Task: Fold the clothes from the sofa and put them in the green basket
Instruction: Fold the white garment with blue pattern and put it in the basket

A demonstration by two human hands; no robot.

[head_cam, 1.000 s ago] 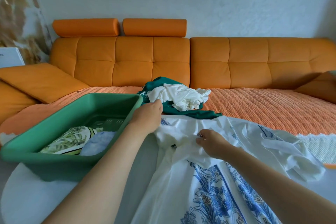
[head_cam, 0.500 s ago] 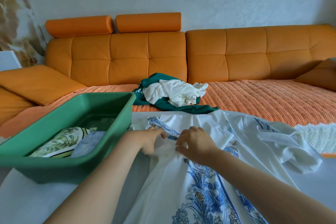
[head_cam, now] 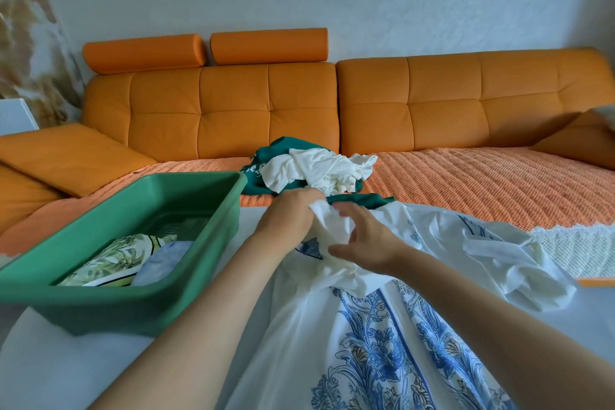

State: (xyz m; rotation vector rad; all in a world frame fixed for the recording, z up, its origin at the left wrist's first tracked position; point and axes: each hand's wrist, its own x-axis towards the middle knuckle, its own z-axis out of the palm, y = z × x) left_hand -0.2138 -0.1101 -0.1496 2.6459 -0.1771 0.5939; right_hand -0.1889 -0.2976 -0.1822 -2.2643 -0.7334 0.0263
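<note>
A white garment with a blue floral print (head_cam: 382, 336) lies spread on the white table in front of me. My left hand (head_cam: 289, 216) grips a bunched white fold at the garment's far end. My right hand (head_cam: 362, 243) hovers over the same fold with fingers spread and lightly curved, touching the cloth. The green basket (head_cam: 186, 306) stands on the table to the left and holds two folded pieces, one leaf-patterned (head_cam: 116, 260) and one pale blue (head_cam: 163, 263). On the orange sofa (head_cam: 466, 183) behind lies a crumpled white garment (head_cam: 319, 170) on top of a dark green one (head_cam: 289, 146).
A loose orange cushion (head_cam: 66, 156) leans at the sofa's left end and another (head_cam: 579, 140) at its right. A white knitted throw (head_cam: 582, 246) hangs over the seat edge at the right. The table's near-left corner (head_cam: 50, 376) is bare white.
Both hands have lifted the garment's top end away from me and bunched it. My right hand went from pressing on the cloth to spread fingers above it. The camera tilted down.
</note>
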